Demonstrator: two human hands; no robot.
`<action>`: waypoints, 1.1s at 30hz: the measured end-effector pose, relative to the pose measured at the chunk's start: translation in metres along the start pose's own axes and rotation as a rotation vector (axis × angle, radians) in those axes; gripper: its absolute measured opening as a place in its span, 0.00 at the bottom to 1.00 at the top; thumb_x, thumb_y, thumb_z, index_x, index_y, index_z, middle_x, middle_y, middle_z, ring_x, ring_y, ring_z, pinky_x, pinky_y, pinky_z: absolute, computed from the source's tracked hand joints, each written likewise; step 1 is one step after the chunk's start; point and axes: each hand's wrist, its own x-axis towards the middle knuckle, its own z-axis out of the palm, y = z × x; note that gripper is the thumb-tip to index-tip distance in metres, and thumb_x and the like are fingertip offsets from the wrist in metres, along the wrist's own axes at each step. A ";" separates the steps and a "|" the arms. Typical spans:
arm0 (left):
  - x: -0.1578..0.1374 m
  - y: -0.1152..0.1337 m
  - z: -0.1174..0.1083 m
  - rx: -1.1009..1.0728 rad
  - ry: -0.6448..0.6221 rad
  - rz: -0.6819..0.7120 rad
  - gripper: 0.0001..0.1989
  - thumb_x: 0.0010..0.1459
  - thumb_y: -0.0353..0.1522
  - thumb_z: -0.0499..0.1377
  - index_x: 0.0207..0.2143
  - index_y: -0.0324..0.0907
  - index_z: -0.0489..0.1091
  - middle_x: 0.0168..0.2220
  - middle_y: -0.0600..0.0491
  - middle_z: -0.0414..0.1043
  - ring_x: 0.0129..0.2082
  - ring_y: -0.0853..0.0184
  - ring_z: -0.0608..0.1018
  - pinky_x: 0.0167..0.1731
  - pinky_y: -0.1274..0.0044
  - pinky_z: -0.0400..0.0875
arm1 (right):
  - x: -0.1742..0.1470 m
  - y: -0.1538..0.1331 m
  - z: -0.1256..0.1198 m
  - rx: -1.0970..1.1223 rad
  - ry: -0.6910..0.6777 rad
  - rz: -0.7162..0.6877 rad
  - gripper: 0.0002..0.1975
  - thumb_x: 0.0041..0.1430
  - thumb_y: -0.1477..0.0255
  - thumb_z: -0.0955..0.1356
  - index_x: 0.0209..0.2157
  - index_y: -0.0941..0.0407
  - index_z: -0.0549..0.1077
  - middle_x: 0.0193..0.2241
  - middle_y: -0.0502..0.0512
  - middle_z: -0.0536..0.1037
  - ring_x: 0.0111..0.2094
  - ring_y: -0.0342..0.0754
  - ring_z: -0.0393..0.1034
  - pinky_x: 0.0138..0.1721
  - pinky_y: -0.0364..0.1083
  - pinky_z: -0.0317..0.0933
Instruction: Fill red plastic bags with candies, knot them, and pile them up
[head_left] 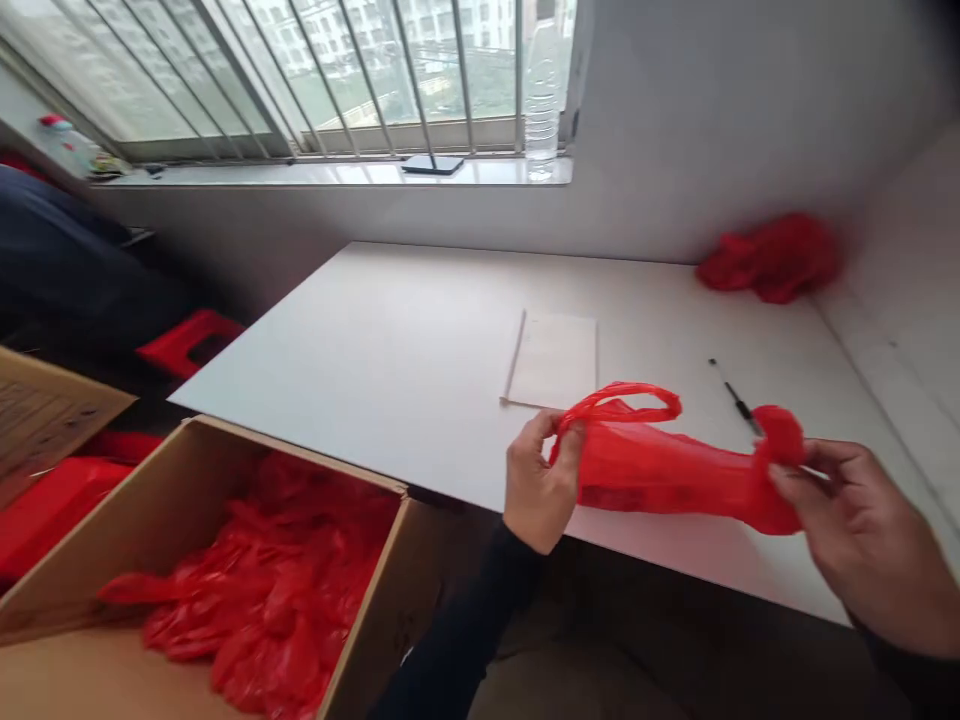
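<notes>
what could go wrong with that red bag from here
The red bag looks thin and is stretched between the left hand and the right hand, so a hard pull might tear it. Its bunched end, pinched by the right hand, could unfurl if that grip slips. The pen lies close to that end in this view, so a sideways sweep might knock it across the table.

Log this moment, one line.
left hand: holds red plastic bag by looped end | right hand: holds opposite end | bag: extended over white table
</notes>
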 end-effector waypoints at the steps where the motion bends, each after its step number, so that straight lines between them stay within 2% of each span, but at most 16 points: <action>1: 0.002 0.003 -0.002 -0.009 -0.026 0.017 0.10 0.64 0.37 0.58 0.43 0.42 0.73 0.42 0.48 0.76 0.43 0.61 0.76 0.46 0.70 0.69 | -0.001 -0.008 0.001 0.063 -0.031 -0.005 0.19 0.60 0.52 0.70 0.46 0.48 0.68 0.43 0.54 0.75 0.45 0.53 0.72 0.44 0.50 0.68; 3: 0.004 0.010 -0.002 0.009 -0.089 0.066 0.14 0.61 0.37 0.62 0.49 0.44 0.71 0.46 0.48 0.74 0.47 0.61 0.75 0.47 0.70 0.69 | -0.002 -0.024 0.004 0.098 -0.134 -0.025 0.24 0.59 0.53 0.70 0.53 0.47 0.66 0.43 0.53 0.74 0.46 0.52 0.72 0.45 0.49 0.69; 6: 0.005 0.023 -0.004 0.044 -0.095 0.142 0.06 0.62 0.36 0.62 0.40 0.44 0.74 0.42 0.51 0.72 0.44 0.64 0.74 0.45 0.73 0.69 | -0.003 -0.043 0.003 0.018 -0.193 -0.071 0.21 0.63 0.55 0.69 0.54 0.49 0.69 0.40 0.53 0.75 0.43 0.51 0.71 0.44 0.49 0.69; 9: 0.006 0.036 -0.011 0.102 0.091 0.206 0.05 0.63 0.35 0.61 0.36 0.46 0.76 0.39 0.52 0.66 0.42 0.66 0.71 0.43 0.75 0.67 | -0.005 -0.053 -0.005 0.026 -0.041 -0.099 0.12 0.64 0.57 0.68 0.42 0.50 0.73 0.38 0.53 0.76 0.38 0.50 0.71 0.40 0.49 0.69; 11: 0.004 0.042 -0.018 0.146 0.146 0.208 0.05 0.64 0.35 0.61 0.36 0.46 0.76 0.34 0.54 0.64 0.36 0.67 0.69 0.38 0.76 0.66 | -0.007 -0.057 -0.011 0.061 0.072 -0.103 0.11 0.63 0.58 0.69 0.39 0.50 0.72 0.38 0.53 0.75 0.39 0.51 0.71 0.39 0.49 0.70; 13: 0.000 0.049 -0.024 0.137 0.081 0.153 0.06 0.65 0.36 0.59 0.36 0.46 0.75 0.31 0.55 0.65 0.31 0.68 0.67 0.33 0.76 0.65 | -0.015 -0.064 -0.014 0.106 0.178 -0.151 0.11 0.61 0.61 0.70 0.43 0.49 0.70 0.43 0.55 0.74 0.45 0.54 0.71 0.44 0.53 0.70; 16: -0.007 0.058 -0.028 0.069 -0.030 0.075 0.07 0.66 0.36 0.57 0.40 0.46 0.74 0.33 0.55 0.71 0.33 0.68 0.72 0.35 0.77 0.67 | -0.032 -0.081 -0.013 0.118 0.383 -0.427 0.20 0.56 0.71 0.72 0.49 0.44 0.68 0.46 0.54 0.71 0.50 0.55 0.69 0.52 0.59 0.67; 17: -0.009 0.060 -0.027 0.053 -0.046 0.074 0.07 0.66 0.37 0.57 0.40 0.46 0.74 0.35 0.55 0.72 0.35 0.68 0.73 0.37 0.77 0.68 | -0.037 -0.087 -0.012 0.079 0.346 -0.537 0.22 0.57 0.75 0.71 0.50 0.42 0.68 0.45 0.53 0.71 0.49 0.55 0.69 0.52 0.58 0.68; 19: -0.011 0.064 -0.025 0.033 -0.084 0.078 0.05 0.64 0.37 0.59 0.40 0.47 0.72 0.36 0.56 0.73 0.35 0.68 0.74 0.36 0.78 0.69 | -0.042 -0.098 -0.006 -0.061 0.089 -0.703 0.23 0.60 0.79 0.66 0.53 0.42 0.67 0.45 0.53 0.72 0.49 0.53 0.70 0.50 0.56 0.70; 21: -0.012 0.066 -0.021 0.031 -0.121 0.067 0.06 0.62 0.38 0.62 0.38 0.47 0.70 0.33 0.58 0.73 0.31 0.70 0.73 0.34 0.79 0.69 | -0.038 -0.100 0.002 -0.222 -0.172 -0.736 0.22 0.65 0.80 0.62 0.57 0.46 0.65 0.48 0.54 0.74 0.52 0.53 0.69 0.51 0.55 0.69; 22: -0.012 0.066 -0.019 0.031 -0.132 0.051 0.07 0.61 0.38 0.63 0.37 0.47 0.69 0.32 0.59 0.72 0.30 0.70 0.73 0.34 0.79 0.68 | -0.033 -0.098 0.007 -0.299 -0.234 -0.723 0.20 0.67 0.79 0.60 0.57 0.49 0.65 0.49 0.54 0.75 0.52 0.53 0.70 0.50 0.55 0.69; 24: -0.012 0.063 -0.016 0.003 -0.123 0.015 0.07 0.61 0.37 0.63 0.36 0.46 0.68 0.31 0.58 0.72 0.31 0.70 0.74 0.35 0.79 0.69 | -0.024 -0.089 0.015 -0.436 -0.281 -0.664 0.17 0.70 0.77 0.57 0.56 0.53 0.66 0.45 0.55 0.77 0.44 0.51 0.74 0.43 0.52 0.71; 26: -0.012 0.059 -0.014 -0.066 -0.089 -0.019 0.07 0.62 0.37 0.63 0.35 0.45 0.68 0.33 0.57 0.73 0.34 0.69 0.75 0.37 0.79 0.71 | -0.019 -0.079 0.020 -0.565 -0.320 -0.578 0.16 0.72 0.74 0.55 0.55 0.56 0.66 0.37 0.54 0.79 0.30 0.49 0.74 0.29 0.50 0.67; 29: -0.013 0.053 -0.014 -0.191 -0.044 -0.065 0.08 0.61 0.37 0.64 0.37 0.45 0.69 0.36 0.56 0.74 0.37 0.69 0.76 0.38 0.80 0.73 | -0.020 -0.075 0.019 -0.753 -0.440 -0.497 0.17 0.72 0.71 0.53 0.40 0.56 0.70 0.21 0.49 0.71 0.15 0.47 0.62 0.18 0.50 0.53; 31: -0.013 0.050 -0.015 -0.248 -0.032 -0.097 0.09 0.60 0.36 0.65 0.40 0.46 0.70 0.39 0.56 0.73 0.40 0.69 0.76 0.40 0.81 0.73 | -0.024 -0.083 0.017 -0.729 -0.474 -0.542 0.17 0.72 0.71 0.55 0.31 0.54 0.68 0.20 0.48 0.69 0.17 0.47 0.62 0.19 0.50 0.53; 33: -0.012 0.049 -0.016 -0.293 -0.045 -0.141 0.11 0.59 0.36 0.66 0.44 0.47 0.71 0.43 0.55 0.73 0.43 0.68 0.76 0.44 0.79 0.73 | -0.025 -0.095 0.015 -0.587 -0.385 -0.641 0.13 0.71 0.72 0.57 0.35 0.54 0.69 0.30 0.52 0.75 0.28 0.48 0.70 0.27 0.49 0.62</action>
